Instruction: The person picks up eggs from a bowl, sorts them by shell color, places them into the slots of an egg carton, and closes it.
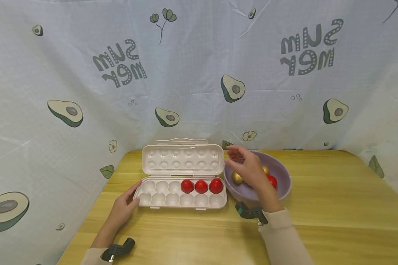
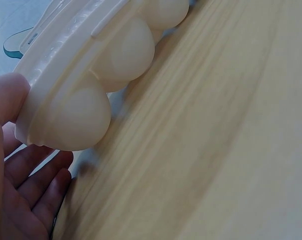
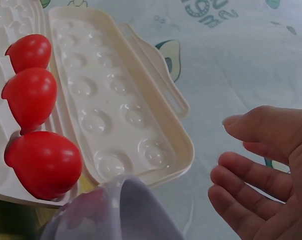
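Note:
A white plastic egg box (image 1: 182, 207) lies with its lid (image 1: 182, 171) folded back. Three red eggs (image 1: 201, 186) fill the right part of its far row; the near row holds nothing. At the box's left end, my left hand (image 1: 122, 209) grips the rim, thumb (image 2: 8, 97) on the wall and fingers (image 2: 38, 182) round the end and beneath. My right hand (image 1: 248, 167) is above a purple bowl (image 1: 283, 184), fingers apart and holding nothing. Gold eggs (image 1: 237, 178) and a red egg (image 1: 272, 181) show in the bowl, partly hidden by that hand.
The wooden table (image 1: 335, 206) extends in front and to the right. A pale cloth printed with avocados (image 1: 192, 73) hangs behind and along both sides. The bowl stands right beside the egg box.

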The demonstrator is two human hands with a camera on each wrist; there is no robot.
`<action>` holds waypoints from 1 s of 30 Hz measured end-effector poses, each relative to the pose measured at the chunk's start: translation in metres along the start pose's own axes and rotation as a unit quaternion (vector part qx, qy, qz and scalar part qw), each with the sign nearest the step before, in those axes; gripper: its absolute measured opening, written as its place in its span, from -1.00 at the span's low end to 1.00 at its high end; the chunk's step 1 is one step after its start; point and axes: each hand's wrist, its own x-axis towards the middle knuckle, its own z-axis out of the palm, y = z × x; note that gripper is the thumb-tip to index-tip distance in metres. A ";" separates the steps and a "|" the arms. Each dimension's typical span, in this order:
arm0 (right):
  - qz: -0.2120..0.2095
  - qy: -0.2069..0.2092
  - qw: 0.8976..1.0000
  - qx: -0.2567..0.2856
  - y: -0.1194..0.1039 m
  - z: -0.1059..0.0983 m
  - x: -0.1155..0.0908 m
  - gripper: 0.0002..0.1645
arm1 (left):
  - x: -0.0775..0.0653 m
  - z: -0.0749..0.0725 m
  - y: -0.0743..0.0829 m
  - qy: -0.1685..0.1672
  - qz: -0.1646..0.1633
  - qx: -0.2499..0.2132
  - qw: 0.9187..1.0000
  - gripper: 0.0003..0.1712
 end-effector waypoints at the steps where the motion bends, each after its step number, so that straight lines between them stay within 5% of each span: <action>1: 0.001 0.000 1.000 0.000 0.001 -0.002 0.000 -0.55 | 0.000 0.000 0.000 0.001 0.001 0.000 1.000 -0.34; 18: 0.033 0.005 0.999 0.017 0.013 -0.034 -0.003 -0.48 | 0.000 0.000 0.001 0.006 0.009 0.004 1.000 -0.35; 30: 0.066 -0.026 0.996 -0.052 0.021 -0.056 -0.010 -0.47 | -0.002 -0.001 0.007 -0.001 0.021 -0.024 0.999 -0.37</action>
